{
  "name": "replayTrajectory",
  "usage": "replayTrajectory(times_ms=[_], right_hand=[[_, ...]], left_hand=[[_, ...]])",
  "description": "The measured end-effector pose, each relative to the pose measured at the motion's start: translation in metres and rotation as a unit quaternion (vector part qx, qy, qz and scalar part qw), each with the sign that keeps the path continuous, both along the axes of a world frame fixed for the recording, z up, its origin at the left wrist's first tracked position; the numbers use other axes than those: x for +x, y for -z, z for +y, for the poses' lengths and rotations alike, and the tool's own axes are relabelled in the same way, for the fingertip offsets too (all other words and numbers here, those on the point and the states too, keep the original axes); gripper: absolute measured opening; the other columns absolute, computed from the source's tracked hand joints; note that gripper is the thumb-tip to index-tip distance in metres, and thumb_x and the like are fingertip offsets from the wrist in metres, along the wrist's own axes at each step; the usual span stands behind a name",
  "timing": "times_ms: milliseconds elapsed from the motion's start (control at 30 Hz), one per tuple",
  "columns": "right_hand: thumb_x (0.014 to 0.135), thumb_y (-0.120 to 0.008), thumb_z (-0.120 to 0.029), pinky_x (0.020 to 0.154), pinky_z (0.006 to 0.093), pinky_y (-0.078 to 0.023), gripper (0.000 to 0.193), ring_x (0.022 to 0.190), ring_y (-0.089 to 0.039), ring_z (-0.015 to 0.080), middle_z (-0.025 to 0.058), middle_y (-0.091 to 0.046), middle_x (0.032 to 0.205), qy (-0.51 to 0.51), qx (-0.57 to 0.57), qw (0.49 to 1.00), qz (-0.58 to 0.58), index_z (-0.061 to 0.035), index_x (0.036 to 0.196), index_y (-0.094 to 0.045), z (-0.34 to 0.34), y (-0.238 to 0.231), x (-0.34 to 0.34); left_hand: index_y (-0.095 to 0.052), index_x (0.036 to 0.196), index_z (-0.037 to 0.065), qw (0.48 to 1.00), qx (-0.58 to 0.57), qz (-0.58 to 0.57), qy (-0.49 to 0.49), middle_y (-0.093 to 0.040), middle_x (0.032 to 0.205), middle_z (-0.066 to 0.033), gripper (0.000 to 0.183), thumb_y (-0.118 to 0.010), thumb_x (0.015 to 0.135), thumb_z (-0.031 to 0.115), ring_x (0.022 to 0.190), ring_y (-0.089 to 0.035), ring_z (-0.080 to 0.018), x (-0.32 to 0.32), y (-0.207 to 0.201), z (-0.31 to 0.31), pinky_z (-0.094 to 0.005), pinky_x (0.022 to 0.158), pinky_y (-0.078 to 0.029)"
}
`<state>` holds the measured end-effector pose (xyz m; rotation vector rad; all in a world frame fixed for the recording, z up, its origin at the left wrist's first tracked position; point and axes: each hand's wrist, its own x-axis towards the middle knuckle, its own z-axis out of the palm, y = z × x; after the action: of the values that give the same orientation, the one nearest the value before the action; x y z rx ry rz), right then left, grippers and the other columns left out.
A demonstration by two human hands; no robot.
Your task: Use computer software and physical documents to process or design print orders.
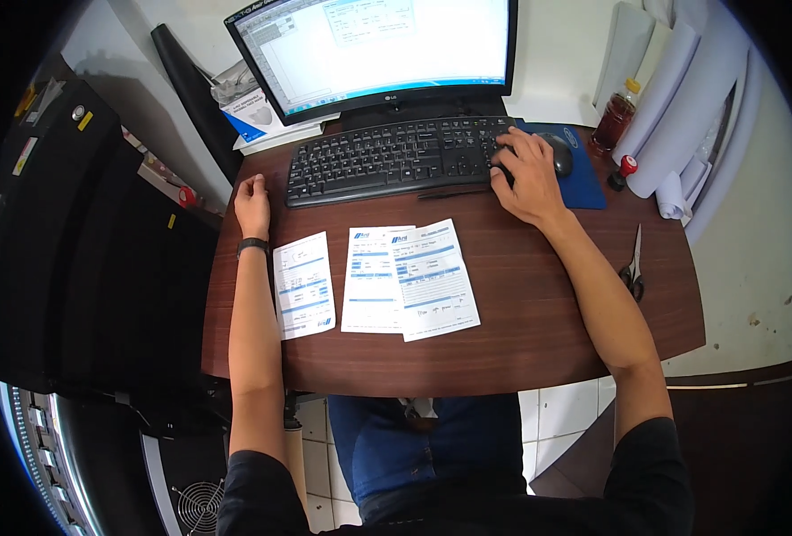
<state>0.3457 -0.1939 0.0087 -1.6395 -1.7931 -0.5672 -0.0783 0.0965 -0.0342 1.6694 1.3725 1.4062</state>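
The right hand (532, 179) spreads over the right end of the keyboard (378, 163), toward the desk's (530, 313) back edge; I can't tell whether it presses. The left hand (252, 209) curls closed by the left edge. Paper forms (435, 284) lie nearer the front, presumably for easy reading.

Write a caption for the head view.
Right hand over the right end of a black keyboard, left hand loosely curled at a brown desk bearing three paper forms.
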Motion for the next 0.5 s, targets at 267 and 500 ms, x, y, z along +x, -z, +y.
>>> replayTrajectory(times_ms=[267,500], right_hand=[[0.091,-0.063,-0.025,0.113,0.0565,-0.032,0.028,0.119,-0.056,0.0322,0.0132,-0.061,0.112,0.034,-0.029,0.999,-0.017,-0.0033,0.107,-0.072,-0.002,-0.004,-0.009],[0.091,-0.060,-0.020,0.113,0.0552,-0.032,0.027,0.113,-0.058,0.0318,0.0132,-0.064,0.104,0.034,0.014,0.999,-0.023,-0.0017,0.109,-0.069,0.001,-0.007,-0.007]], left_hand=[[-0.071,0.110,0.000,0.996,0.045,0.071,0.005,-0.074,0.093,-0.0126,0.028,-0.063,0.099,0.025,0.083,-0.069,-0.0215,0.009,0.002,-0.005,-0.0348,0.077,-0.053],[-0.071,0.110,0.001,0.992,0.072,0.103,-0.021,-0.074,0.105,-0.0157,0.029,-0.063,0.098,0.027,0.092,-0.071,-0.0278,0.002,0.000,-0.004,-0.0383,0.083,-0.054]])
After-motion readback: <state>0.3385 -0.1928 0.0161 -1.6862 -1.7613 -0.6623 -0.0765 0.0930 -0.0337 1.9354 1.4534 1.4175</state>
